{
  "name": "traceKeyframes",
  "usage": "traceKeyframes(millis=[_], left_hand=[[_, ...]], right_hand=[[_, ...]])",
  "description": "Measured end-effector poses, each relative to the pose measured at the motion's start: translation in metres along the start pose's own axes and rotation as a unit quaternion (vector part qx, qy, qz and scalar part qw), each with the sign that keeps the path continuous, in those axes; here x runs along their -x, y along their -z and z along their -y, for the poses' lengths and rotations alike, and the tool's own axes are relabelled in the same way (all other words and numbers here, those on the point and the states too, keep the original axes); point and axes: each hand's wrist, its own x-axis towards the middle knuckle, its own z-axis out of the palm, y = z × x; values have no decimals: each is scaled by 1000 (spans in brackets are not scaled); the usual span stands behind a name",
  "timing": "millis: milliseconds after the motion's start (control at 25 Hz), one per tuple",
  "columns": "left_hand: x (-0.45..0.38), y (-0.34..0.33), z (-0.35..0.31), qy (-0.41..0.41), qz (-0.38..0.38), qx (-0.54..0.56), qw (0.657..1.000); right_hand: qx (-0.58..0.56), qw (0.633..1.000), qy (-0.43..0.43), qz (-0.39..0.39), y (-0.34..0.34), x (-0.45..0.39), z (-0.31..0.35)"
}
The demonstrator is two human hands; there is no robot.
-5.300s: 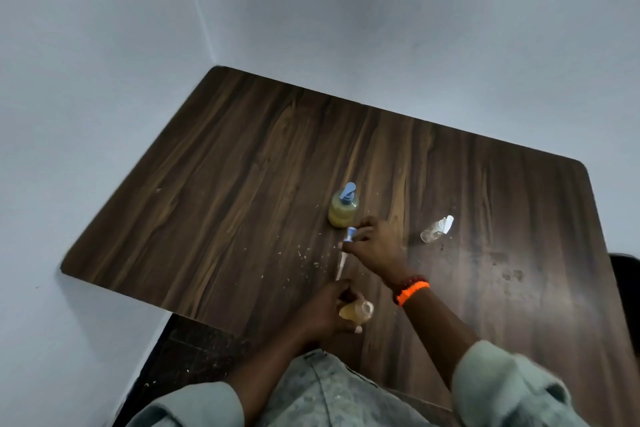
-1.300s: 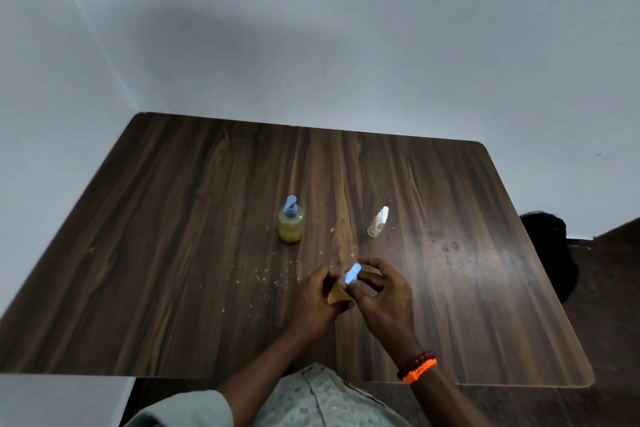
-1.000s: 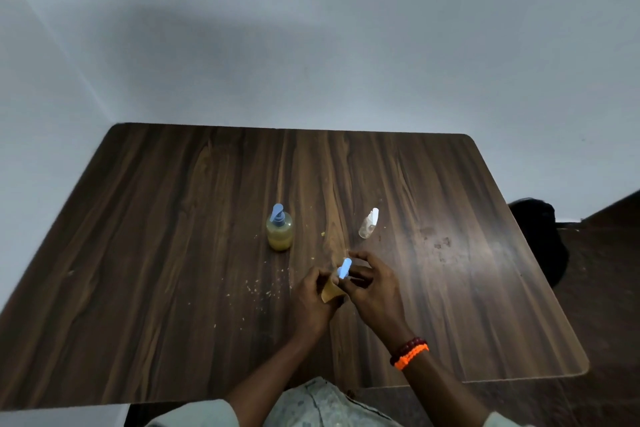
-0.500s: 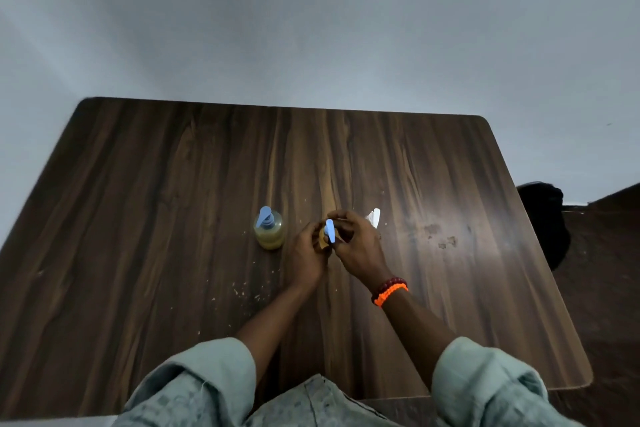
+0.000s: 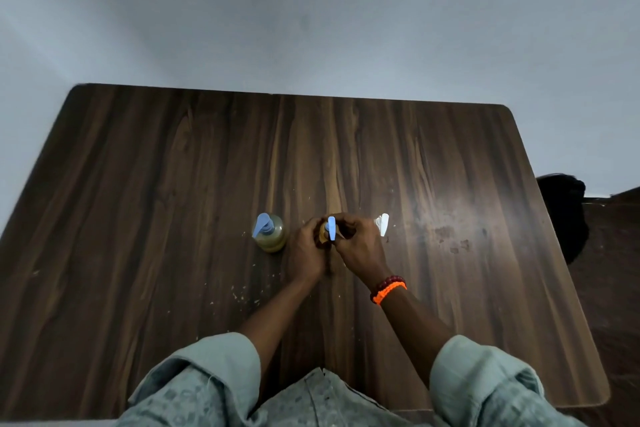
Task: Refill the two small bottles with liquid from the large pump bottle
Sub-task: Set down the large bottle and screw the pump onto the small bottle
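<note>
Both hands now further out on the table [image 5: 173, 218], level with the large pump bottle [image 5: 270, 234] instead of nearer the table's front edge as half a second ago. Left hand [image 5: 306, 253], just right of the pump bottle, curled around a small amber bottle [image 5: 323, 236]. Right hand [image 5: 360, 248] pinching that bottle's blue cap [image 5: 331, 228] between curled fingers. Second small bottle [image 5: 382, 224], clear with white cap, further right of the pump bottle, just beyond the right hand, untouched.

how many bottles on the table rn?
3. Pump bottle stands left of the hands. A small bottle is held between left hand and right hand. A clear bottle sits right of them.
</note>
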Motion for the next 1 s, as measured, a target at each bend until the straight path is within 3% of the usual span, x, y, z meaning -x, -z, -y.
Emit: traceKeyframes(millis=[360,440,560,720,1000], left_hand=[[1,1,8,20,9,8,1000],[13,3,9,50,-7,30,998],[51,0,17,70,-38,15,997],[84,-18,16,33,55,-17,998],[33,-59,-41,-44,23,-32,998]], right_hand=[[-55,998,-42,0,-7,16,-21],[-38,998,-41,-3,-11,39,-36],[1,994,-105,-24,-14,83,-69],[-27,980,-168,-100,-1,78,-80],[39,978,-90,-185,23,18,-78]])
